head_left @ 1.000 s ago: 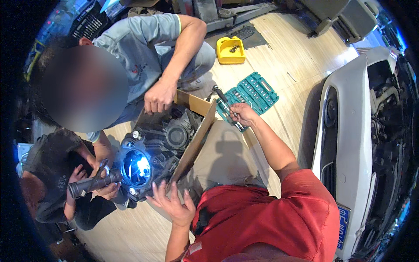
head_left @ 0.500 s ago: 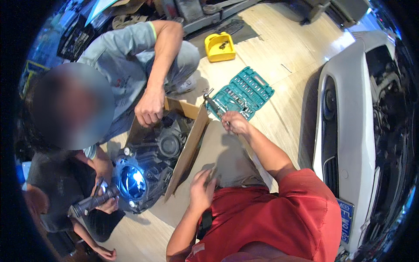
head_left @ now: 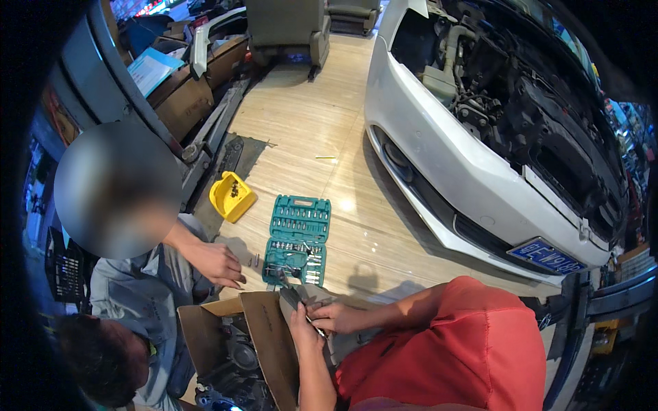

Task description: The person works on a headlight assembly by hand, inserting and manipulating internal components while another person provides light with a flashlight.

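My left hand (head_left: 304,325) and my right hand (head_left: 327,316) are both closed on a dark-handled metal ratchet (head_left: 290,296), held over my lap just right of an open cardboard box (head_left: 267,332). Inside that box sit dark headlamp parts (head_left: 240,353). Just beyond my hands lies an open teal socket case (head_left: 300,222) with rows of metal pieces. A co-worker's hand (head_left: 221,266) reaches low over the floor left of the case, near small metal pieces (head_left: 255,260).
Co-worker in grey (head_left: 130,294) at left; white car front (head_left: 432,164) with open engine bay at right. Yellow bin (head_left: 232,198) lies beyond the case. Metal lift arm (head_left: 223,120), cardboard boxes (head_left: 178,106) and loose seat (head_left: 288,31) stand at the back.
My view has swung up toward the car. My left hand has come from empty to grip the ratchet beside my right. The co-worker's hand has moved from above the box toward the case.
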`<control>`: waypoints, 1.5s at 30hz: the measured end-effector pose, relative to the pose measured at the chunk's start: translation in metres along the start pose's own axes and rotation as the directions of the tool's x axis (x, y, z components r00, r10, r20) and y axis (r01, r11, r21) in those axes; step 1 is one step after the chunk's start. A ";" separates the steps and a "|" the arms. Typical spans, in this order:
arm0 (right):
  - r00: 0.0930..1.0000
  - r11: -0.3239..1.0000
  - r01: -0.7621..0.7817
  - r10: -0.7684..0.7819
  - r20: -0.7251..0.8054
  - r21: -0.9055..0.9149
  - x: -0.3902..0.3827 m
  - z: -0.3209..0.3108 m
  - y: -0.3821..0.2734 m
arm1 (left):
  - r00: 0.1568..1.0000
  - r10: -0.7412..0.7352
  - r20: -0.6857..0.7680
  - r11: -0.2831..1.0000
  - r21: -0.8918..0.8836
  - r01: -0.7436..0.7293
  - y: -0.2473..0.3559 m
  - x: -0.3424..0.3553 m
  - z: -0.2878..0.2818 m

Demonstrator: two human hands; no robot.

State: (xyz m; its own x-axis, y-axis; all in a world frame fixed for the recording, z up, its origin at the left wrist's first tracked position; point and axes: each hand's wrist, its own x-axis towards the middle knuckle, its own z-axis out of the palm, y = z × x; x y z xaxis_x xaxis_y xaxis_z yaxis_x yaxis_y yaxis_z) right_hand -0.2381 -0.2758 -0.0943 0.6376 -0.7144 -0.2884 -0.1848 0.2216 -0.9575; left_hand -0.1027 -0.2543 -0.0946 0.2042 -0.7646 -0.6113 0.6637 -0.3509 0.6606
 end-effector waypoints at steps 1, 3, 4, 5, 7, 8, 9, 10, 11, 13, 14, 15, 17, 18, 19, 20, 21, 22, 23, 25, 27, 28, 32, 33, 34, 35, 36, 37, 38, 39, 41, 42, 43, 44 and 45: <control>0.995 0.995 -0.096 0.096 0.035 -0.005 -0.007 -0.008 -0.023 | 1.000 0.009 0.013 1.000 0.011 -0.009 0.005 -0.007 0.000; 0.985 0.978 -0.163 0.168 -0.029 0.132 -0.010 -0.016 -0.021 | 1.000 0.003 0.008 1.000 0.013 -0.003 0.011 -0.024 0.014; 0.983 0.995 -0.094 0.095 -0.155 0.010 -0.002 -0.024 -0.010 | 1.000 0.002 -0.023 1.000 -0.001 -0.002 0.021 -0.035 0.028; 0.965 0.992 -0.035 0.002 -0.264 -0.118 0.011 -0.034 0.004 | 0.998 0.006 -0.058 1.000 -0.015 -0.007 0.027 -0.040 0.035; 0.945 0.990 -0.050 0.005 -0.326 -0.130 0.030 -0.040 0.001 | 0.997 -0.066 0.040 0.996 0.071 0.063 0.028 -0.035 0.011; 0.950 0.992 -0.121 0.111 -0.291 -0.018 0.043 -0.047 -0.008 | 0.991 -0.106 0.086 0.989 0.112 0.096 0.026 -0.033 0.001; 0.946 0.973 -0.214 0.229 -0.230 0.088 0.051 -0.050 -0.016 | 0.990 -0.129 0.061 0.980 0.159 0.118 0.029 -0.047 0.012; 0.943 0.931 -0.281 0.313 -0.112 0.234 0.060 -0.056 -0.023 | 0.981 -0.144 0.131 0.967 0.228 0.111 0.026 -0.041 0.010; 0.943 0.900 -0.304 0.331 -0.035 0.311 0.063 -0.058 -0.026 | 0.980 -0.190 0.065 0.958 0.230 0.171 0.024 -0.043 0.017; 0.966 0.899 -0.251 0.256 0.034 0.359 0.063 -0.064 -0.020 | 0.949 -0.286 0.130 0.928 0.287 0.240 0.008 -0.031 0.010; 0.968 0.884 -0.250 0.243 0.070 0.394 0.061 -0.059 -0.015 | 0.939 -0.326 0.108 0.906 0.320 0.278 0.002 -0.029 0.001; 0.968 0.875 -0.253 0.233 0.099 0.413 0.060 -0.052 -0.011 | 0.928 -0.325 0.182 0.921 0.282 0.268 0.004 -0.034 -0.008; 0.961 0.880 -0.278 0.259 0.101 0.385 0.062 -0.041 0.009 | 0.897 -0.354 0.266 0.919 0.279 0.279 -0.004 -0.037 -0.021; 0.983 0.935 -0.181 0.160 0.095 0.305 0.061 -0.032 0.008 | 0.896 -0.350 0.274 0.907 0.338 0.251 -0.005 -0.042 -0.026; 0.969 0.975 -0.187 0.203 0.141 -0.120 0.065 -0.034 0.003 | 0.897 -0.344 0.277 0.892 0.394 0.221 -0.006 -0.046 -0.030; 0.973 0.985 -0.122 0.144 0.181 -0.124 0.058 -0.027 -0.001 | 0.898 -0.344 0.274 0.871 0.450 0.197 -0.007 -0.051 -0.034; 0.971 0.991 -0.057 0.084 0.225 -0.123 0.050 -0.021 -0.010 | 0.910 -0.302 0.285 0.870 0.472 0.141 -0.006 -0.054 -0.034; 0.943 0.969 -0.157 0.204 0.262 -0.189 0.045 -0.017 -0.036 | 0.920 -0.264 0.290 0.863 0.498 0.091 -0.003 -0.059 -0.035; 0.909 0.933 -0.243 0.315 0.274 -0.265 0.043 -0.015 -0.053 | 0.923 -0.232 0.306 0.847 0.531 0.037 0.001 -0.065 -0.041; 0.890 0.950 -0.312 0.296 0.346 -0.010 0.042 -0.016 -0.058 | 0.924 -0.212 0.317 0.895 0.443 0.054 0.031 -0.094 -0.043; 0.882 0.911 -0.358 0.258 0.394 0.206 0.040 -0.007 -0.073 | 0.936 -0.114 0.332 0.920 0.391 -0.026 0.039 -0.119 -0.054; 0.890 0.889 -0.331 0.182 0.417 0.316 0.042 0.000 -0.083 | 0.942 0.000 0.334 0.934 0.336 -0.120 0.039 -0.130 -0.060; 0.891 0.825 -0.213 -0.056 0.451 0.524 0.049 0.038 -0.121 | 0.952 0.133 0.277 0.981 0.100 -0.166 0.059 -0.181 -0.092; 0.898 0.848 -0.184 -0.059 0.435 0.496 0.049 0.054 -0.135 | 0.963 0.111 0.244 0.993 0.019 -0.119 0.075 -0.200 -0.096; 0.905 0.870 -0.154 -0.066 0.421 0.468 0.049 0.073 -0.148 | 0.973 0.087 0.213 0.995 -0.063 -0.076 0.082 -0.213 -0.103; 0.910 0.887 -0.129 -0.071 0.409 0.443 0.049 0.092 -0.162 | 0.955 0.232 0.186 0.967 -0.149 -0.206 0.079 -0.222 -0.115; 0.913 0.917 -0.077 -0.093 0.396 0.392 0.051 0.108 -0.178 | 0.918 0.367 0.151 0.916 -0.228 -0.329 0.071 -0.229 -0.126; 0.916 0.941 -0.025 -0.113 0.385 0.336 0.054 0.123 -0.192 | 0.864 0.493 0.103 0.843 -0.302 -0.445 0.064 -0.235 -0.135; 0.919 0.960 0.031 -0.136 0.369 0.278 0.058 0.139 -0.203 | 0.861 0.509 -0.024 0.818 -0.300 -0.492 0.063 -0.242 -0.143; 0.920 0.965 0.174 -0.230 0.318 0.196 0.062 0.153 -0.215 | 0.844 0.517 -0.143 0.793 -0.292 -0.535 0.065 -0.248 -0.146; 0.873 0.901 0.433 -0.422 0.244 0.011 0.068 0.184 -0.230 | 0.780 0.530 -0.333 0.784 -0.160 -0.600 0.065 -0.261 -0.156; 0.822 0.846 0.534 -0.514 0.245 -0.019 0.072 0.197 -0.233 | 0.734 0.550 -0.399 0.789 -0.038 -0.613 0.065 -0.270 -0.161; 0.754 0.777 0.628 -0.594 0.281 -0.041 0.072 0.212 -0.237 | 0.680 0.572 -0.460 0.789 0.081 -0.609 0.063 -0.275 -0.166; 0.675 0.697 0.714 -0.665 0.318 -0.059 0.071 0.225 -0.241 | 0.665 0.570 -0.482 0.785 0.083 -0.613 0.060 -0.278 -0.170; 0.653 0.663 0.740 -0.669 0.355 -0.113 0.072 0.235 -0.240 | 0.650 0.568 -0.505 0.782 0.085 -0.618 0.055 -0.280 -0.173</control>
State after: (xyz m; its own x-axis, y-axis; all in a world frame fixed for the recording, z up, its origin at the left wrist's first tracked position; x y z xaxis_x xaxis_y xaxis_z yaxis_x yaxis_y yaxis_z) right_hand 0.0276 -0.2241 0.1166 0.8056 -0.3790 0.4554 0.2653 -0.4566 -0.8492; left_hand 0.0014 0.0346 0.0376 0.8731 -0.4232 -0.2419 0.3315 0.1517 0.9312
